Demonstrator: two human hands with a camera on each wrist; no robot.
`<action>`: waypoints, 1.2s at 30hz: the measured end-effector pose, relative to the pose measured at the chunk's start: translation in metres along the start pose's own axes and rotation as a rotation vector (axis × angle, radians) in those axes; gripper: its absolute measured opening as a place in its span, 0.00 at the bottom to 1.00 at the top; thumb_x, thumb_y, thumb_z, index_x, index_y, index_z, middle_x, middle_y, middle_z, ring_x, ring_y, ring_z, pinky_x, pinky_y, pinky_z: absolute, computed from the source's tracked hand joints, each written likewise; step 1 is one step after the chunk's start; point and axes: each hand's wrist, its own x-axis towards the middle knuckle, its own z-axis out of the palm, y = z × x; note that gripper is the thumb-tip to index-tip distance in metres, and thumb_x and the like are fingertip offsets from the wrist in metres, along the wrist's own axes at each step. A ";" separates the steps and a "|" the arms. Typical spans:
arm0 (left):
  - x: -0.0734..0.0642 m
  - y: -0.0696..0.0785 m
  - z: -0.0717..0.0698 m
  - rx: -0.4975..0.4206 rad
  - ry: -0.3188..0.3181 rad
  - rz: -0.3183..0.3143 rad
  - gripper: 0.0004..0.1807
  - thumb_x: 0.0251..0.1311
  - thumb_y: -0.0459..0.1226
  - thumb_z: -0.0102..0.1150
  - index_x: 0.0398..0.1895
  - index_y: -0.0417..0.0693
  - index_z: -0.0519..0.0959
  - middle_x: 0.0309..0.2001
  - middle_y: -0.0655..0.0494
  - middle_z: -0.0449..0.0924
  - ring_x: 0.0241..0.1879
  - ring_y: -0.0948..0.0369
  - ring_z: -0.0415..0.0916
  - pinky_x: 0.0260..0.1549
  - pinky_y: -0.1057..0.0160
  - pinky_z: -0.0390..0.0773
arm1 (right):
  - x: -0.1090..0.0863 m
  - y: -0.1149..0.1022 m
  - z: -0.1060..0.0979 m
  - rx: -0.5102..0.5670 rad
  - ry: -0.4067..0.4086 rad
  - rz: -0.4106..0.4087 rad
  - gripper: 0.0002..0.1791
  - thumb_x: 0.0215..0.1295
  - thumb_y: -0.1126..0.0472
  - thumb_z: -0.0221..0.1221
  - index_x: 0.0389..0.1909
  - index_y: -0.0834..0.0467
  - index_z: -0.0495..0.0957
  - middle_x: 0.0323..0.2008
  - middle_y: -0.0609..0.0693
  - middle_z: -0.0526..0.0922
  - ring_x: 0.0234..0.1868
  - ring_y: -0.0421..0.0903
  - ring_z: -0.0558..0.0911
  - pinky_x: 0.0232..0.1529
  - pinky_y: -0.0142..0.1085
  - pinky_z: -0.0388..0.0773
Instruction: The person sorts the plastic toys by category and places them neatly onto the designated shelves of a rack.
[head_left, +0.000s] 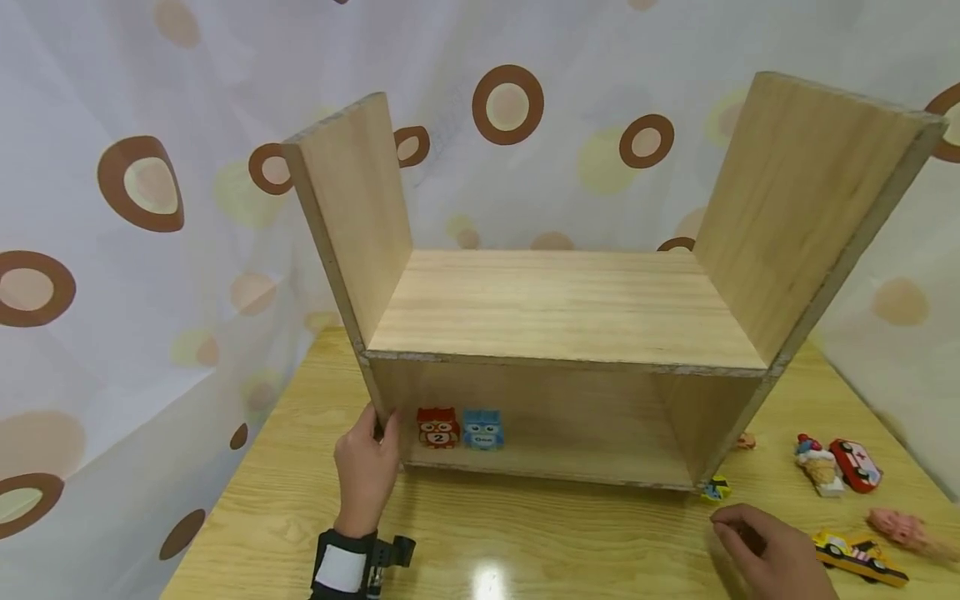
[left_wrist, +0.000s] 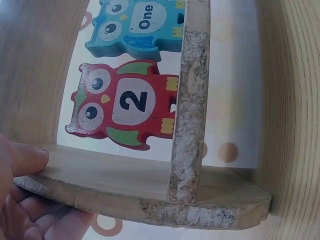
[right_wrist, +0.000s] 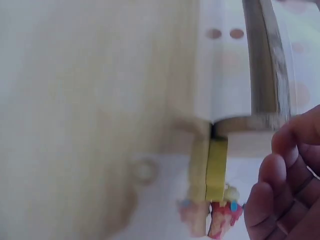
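Observation:
A two-level wooden shelf (head_left: 566,304) stands on the table. My left hand (head_left: 367,471) grips the lower front edge of its left side board, thumb inside and fingers outside. Just inside the lower compartment stand a red owl block (head_left: 438,428) marked 2 and, to its right, a light-blue owl block (head_left: 483,430) marked One. The left wrist view shows the red owl block (left_wrist: 125,105) close to the gripped board. My right hand (head_left: 776,554) is by the shelf's lower right corner, fingers loosely curled, holding nothing. A yellow toy (head_left: 716,488), partly hidden, sits at that corner.
Right of the shelf lie a toy ice-cream cone (head_left: 820,468), a red-and-white toy ambulance (head_left: 856,465), a yellow toy truck (head_left: 858,558) beside my right hand, and a pink figure (head_left: 903,531). A spotted white cloth (head_left: 172,350) hangs behind the wooden table (head_left: 258,492).

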 end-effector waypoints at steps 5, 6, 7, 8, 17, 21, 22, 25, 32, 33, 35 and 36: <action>0.002 0.001 0.001 -0.002 -0.005 0.002 0.12 0.65 0.34 0.62 0.44 0.32 0.82 0.37 0.35 0.87 0.33 0.46 0.88 0.27 0.48 0.85 | 0.019 0.012 -0.012 -0.044 -0.006 -0.019 0.09 0.71 0.59 0.58 0.45 0.59 0.82 0.32 0.47 0.83 0.24 0.29 0.73 0.26 0.31 0.72; 0.002 0.001 0.001 -0.002 -0.007 0.001 0.12 0.65 0.34 0.62 0.43 0.32 0.82 0.36 0.35 0.87 0.32 0.46 0.88 0.27 0.48 0.85 | 0.022 0.012 -0.014 -0.055 -0.004 -0.037 0.09 0.70 0.59 0.59 0.45 0.59 0.82 0.33 0.48 0.82 0.25 0.30 0.73 0.27 0.32 0.72; 0.002 0.001 0.001 -0.003 -0.010 -0.002 0.12 0.65 0.35 0.62 0.43 0.32 0.82 0.36 0.35 0.87 0.32 0.46 0.87 0.26 0.49 0.85 | 0.027 0.013 -0.015 -0.063 -0.001 -0.057 0.09 0.69 0.60 0.59 0.45 0.60 0.81 0.34 0.49 0.82 0.26 0.31 0.73 0.28 0.33 0.72; 0.003 0.001 0.001 -0.003 -0.013 -0.005 0.11 0.65 0.35 0.62 0.43 0.32 0.82 0.36 0.36 0.87 0.32 0.46 0.87 0.26 0.49 0.85 | 0.030 0.013 -0.016 -0.070 0.001 -0.070 0.10 0.69 0.60 0.60 0.45 0.60 0.81 0.36 0.51 0.82 0.27 0.33 0.74 0.28 0.33 0.73; 0.005 0.000 0.002 -0.007 -0.013 -0.013 0.11 0.65 0.35 0.62 0.42 0.33 0.82 0.35 0.37 0.88 0.30 0.48 0.87 0.25 0.50 0.84 | 0.062 0.014 -0.014 -0.135 -0.003 -0.164 0.20 0.59 0.63 0.66 0.50 0.69 0.77 0.46 0.70 0.78 0.40 0.61 0.81 0.36 0.51 0.79; 0.006 0.000 0.002 -0.009 -0.010 -0.011 0.12 0.65 0.35 0.62 0.43 0.33 0.82 0.36 0.36 0.88 0.31 0.47 0.88 0.26 0.50 0.85 | 0.074 0.019 -0.011 -0.176 -0.101 -0.188 0.32 0.62 0.59 0.65 0.61 0.74 0.69 0.52 0.76 0.76 0.47 0.70 0.79 0.42 0.59 0.78; 0.007 0.000 0.002 -0.012 -0.010 -0.011 0.12 0.65 0.35 0.62 0.43 0.33 0.82 0.36 0.36 0.88 0.31 0.47 0.88 0.26 0.50 0.85 | 0.075 0.020 -0.010 -0.187 -0.122 -0.199 0.33 0.63 0.59 0.64 0.63 0.74 0.67 0.53 0.76 0.76 0.48 0.71 0.79 0.43 0.60 0.77; 0.006 0.001 0.002 -0.012 -0.008 -0.007 0.11 0.65 0.35 0.61 0.42 0.32 0.82 0.35 0.36 0.88 0.30 0.47 0.87 0.25 0.50 0.85 | 0.076 0.025 -0.005 -0.205 -0.139 -0.246 0.32 0.66 0.59 0.62 0.63 0.74 0.66 0.52 0.75 0.77 0.48 0.71 0.80 0.45 0.61 0.76; 0.001 0.001 -0.001 0.009 -0.007 0.001 0.10 0.65 0.34 0.62 0.40 0.33 0.82 0.34 0.37 0.88 0.30 0.47 0.87 0.25 0.50 0.84 | 0.071 0.030 0.004 -0.242 -0.086 -0.270 0.24 0.63 0.63 0.62 0.55 0.74 0.75 0.49 0.71 0.80 0.46 0.67 0.81 0.47 0.60 0.75; 0.000 0.001 -0.001 0.010 -0.010 0.000 0.10 0.65 0.35 0.62 0.40 0.33 0.82 0.33 0.37 0.88 0.30 0.47 0.87 0.26 0.50 0.84 | 0.071 0.030 0.004 -0.237 -0.087 -0.268 0.24 0.62 0.63 0.63 0.55 0.74 0.75 0.49 0.71 0.80 0.45 0.67 0.81 0.47 0.60 0.75; 0.000 0.000 -0.001 0.010 -0.014 0.000 0.10 0.65 0.35 0.62 0.41 0.33 0.82 0.34 0.36 0.88 0.31 0.47 0.87 0.27 0.49 0.85 | 0.073 0.030 0.003 -0.214 -0.094 -0.256 0.24 0.61 0.63 0.64 0.55 0.73 0.74 0.48 0.71 0.81 0.44 0.67 0.82 0.44 0.59 0.78; 0.001 0.000 -0.001 0.009 -0.016 -0.002 0.11 0.65 0.35 0.62 0.41 0.33 0.82 0.35 0.36 0.88 0.31 0.46 0.87 0.27 0.49 0.85 | 0.073 0.030 0.003 -0.206 -0.102 -0.246 0.25 0.60 0.63 0.65 0.55 0.73 0.74 0.47 0.71 0.81 0.44 0.66 0.82 0.43 0.58 0.78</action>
